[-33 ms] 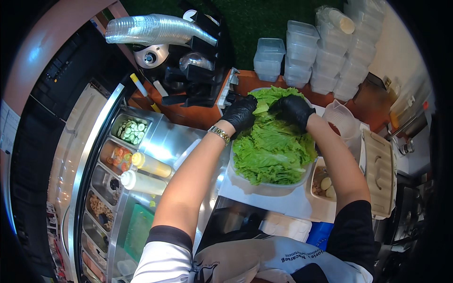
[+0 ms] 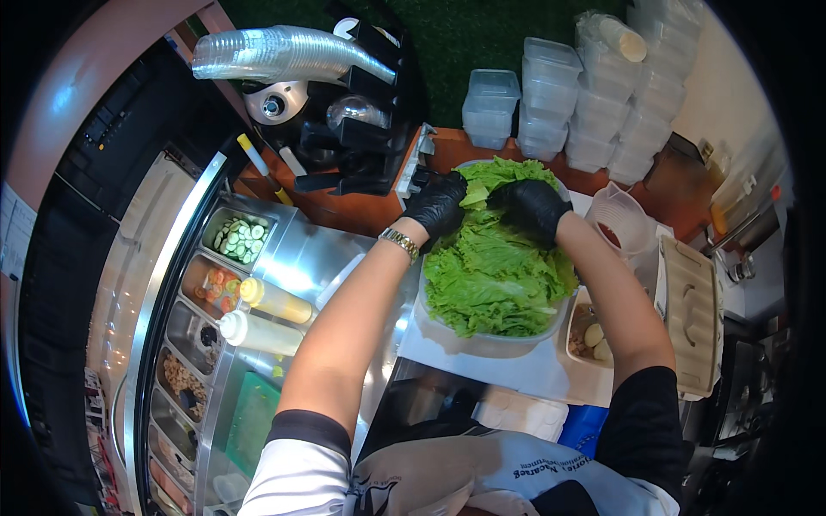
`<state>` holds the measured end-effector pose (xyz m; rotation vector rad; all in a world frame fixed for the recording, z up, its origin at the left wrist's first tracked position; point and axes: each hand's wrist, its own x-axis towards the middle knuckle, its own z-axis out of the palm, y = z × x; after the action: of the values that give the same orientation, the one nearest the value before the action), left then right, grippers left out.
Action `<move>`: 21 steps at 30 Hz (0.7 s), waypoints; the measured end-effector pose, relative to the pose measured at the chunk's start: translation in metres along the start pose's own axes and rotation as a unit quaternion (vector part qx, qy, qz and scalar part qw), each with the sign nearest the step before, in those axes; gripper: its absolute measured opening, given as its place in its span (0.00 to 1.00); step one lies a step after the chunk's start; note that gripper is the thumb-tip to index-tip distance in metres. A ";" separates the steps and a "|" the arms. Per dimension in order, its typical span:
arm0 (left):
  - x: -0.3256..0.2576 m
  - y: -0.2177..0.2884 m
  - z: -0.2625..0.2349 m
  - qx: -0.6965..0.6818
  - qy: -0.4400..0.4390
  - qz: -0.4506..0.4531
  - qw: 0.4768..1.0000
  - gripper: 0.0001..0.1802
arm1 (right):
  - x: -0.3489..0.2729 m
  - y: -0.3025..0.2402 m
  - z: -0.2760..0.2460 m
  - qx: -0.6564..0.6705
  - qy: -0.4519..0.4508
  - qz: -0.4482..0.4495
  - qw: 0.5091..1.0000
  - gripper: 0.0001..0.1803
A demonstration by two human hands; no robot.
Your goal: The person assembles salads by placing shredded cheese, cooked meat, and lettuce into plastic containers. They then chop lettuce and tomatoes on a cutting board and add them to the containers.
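A pale plastic tub (image 2: 509,335) is heaped with green leaf lettuce (image 2: 495,279). My left hand (image 2: 437,206), in a black glove, is at the tub's far left side, its fingers closed on the edge of a lettuce leaf. Also gloved in black, my right hand (image 2: 532,210) presses into the far part of the heap with bent fingers closed on lettuce; its fingertips are partly hidden by the leaves. A small pale green leaf piece (image 2: 473,197) shows between the two hands. A metal-band watch (image 2: 401,245) is on my left wrist.
Left of me, metal pans hold sliced cucumber (image 2: 240,240), tomato (image 2: 220,290) and other fillings, beside squeeze bottles (image 2: 274,301) and a green board (image 2: 253,421). Clear containers (image 2: 548,95) stand stacked behind the tub. Rightward are a clear jug (image 2: 621,222), an egg-filled container (image 2: 594,337) and a beige lid (image 2: 691,310).
My right hand has shifted slightly left, toward my left hand, over the lettuce. My left hand has barely moved.
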<state>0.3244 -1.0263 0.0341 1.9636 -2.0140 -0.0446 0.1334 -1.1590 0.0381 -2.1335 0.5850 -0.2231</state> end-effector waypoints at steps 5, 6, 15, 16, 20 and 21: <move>0.022 -0.016 0.000 0.029 0.017 -0.025 0.999 0.21 | -0.005 0.001 0.031 -0.397 0.067 -0.109 0.909 0.23; 0.024 -0.016 0.000 0.050 0.028 -0.011 0.998 0.22 | -0.004 -0.001 0.035 -0.401 0.065 -0.090 0.910 0.22; 0.027 -0.019 0.003 -0.009 0.014 -0.013 1.000 0.21 | 0.007 -0.012 0.041 -0.512 0.062 -0.068 0.854 0.14; 0.027 -0.021 0.004 -0.028 -0.014 -0.027 0.999 0.21 | 0.007 -0.015 0.039 -0.498 0.052 -0.063 0.863 0.13; 0.026 -0.027 0.002 -0.094 -0.037 -0.063 0.993 0.20 | -0.005 -0.033 0.015 -0.494 0.016 -0.066 0.867 0.15; 0.024 -0.026 0.001 -0.104 -0.039 -0.071 0.991 0.20 | -0.009 -0.038 0.007 -0.478 0.003 -0.068 0.876 0.17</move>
<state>0.3497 -1.0514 0.0312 1.9931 -1.8289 -0.3557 0.1402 -1.1304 0.0654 -3.1420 0.6155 0.0032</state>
